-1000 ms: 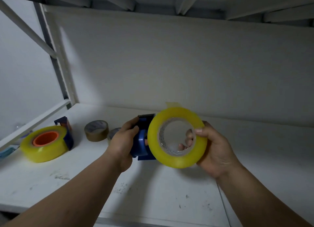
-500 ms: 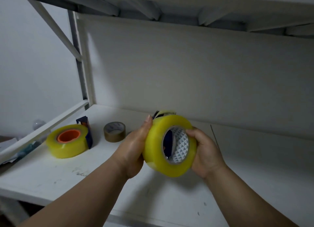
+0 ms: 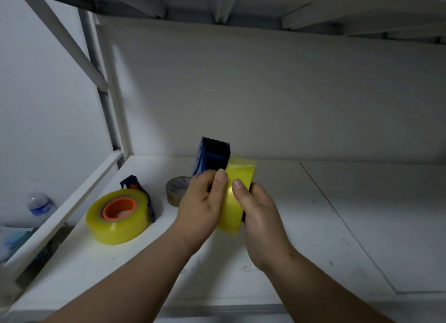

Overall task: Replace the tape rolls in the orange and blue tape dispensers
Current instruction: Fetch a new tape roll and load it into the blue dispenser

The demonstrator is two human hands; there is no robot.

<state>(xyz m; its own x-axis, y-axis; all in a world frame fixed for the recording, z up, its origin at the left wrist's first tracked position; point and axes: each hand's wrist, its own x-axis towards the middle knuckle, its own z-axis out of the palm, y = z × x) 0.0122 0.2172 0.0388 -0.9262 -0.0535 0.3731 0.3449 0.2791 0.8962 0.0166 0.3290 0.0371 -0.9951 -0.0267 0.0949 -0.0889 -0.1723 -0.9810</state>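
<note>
1. My left hand (image 3: 201, 202) grips the blue plastic tape dispenser (image 3: 212, 157), fingers curled round its body; the serrated cutter edge points up and away from me
2. My right hand (image 3: 257, 208) is closed round the yellow translucent roll of packing tape (image 3: 237, 190), thumb laid on its outer face, fingers wrapped behind it out of sight
3. The roll sits edge-on against the dispenser, between both hands, held above the white painted shelf (image 3: 313, 226). Whether the core is fully home on the hub I cannot tell; my hands cover the joint
4. Judgement: the step in hand is seating this roll on the blue dispenser. To do it well I should keep the dispenser steady in the left hand, press the roll square onto the hub with even thumb pressure, then find the loose end and lead it toward the cutter teeth, keeping fingertips off the serrations
5. The orange-hubbed dispenser with its large yellow roll (image 3: 118, 216) lies flat on the shelf to the left, seemingly loaded
6. A small brown roll of tape (image 3: 176, 190) rests just behind my left hand; a blurred clear water bottle (image 3: 39, 202) stands beyond the shelf rail
</note>
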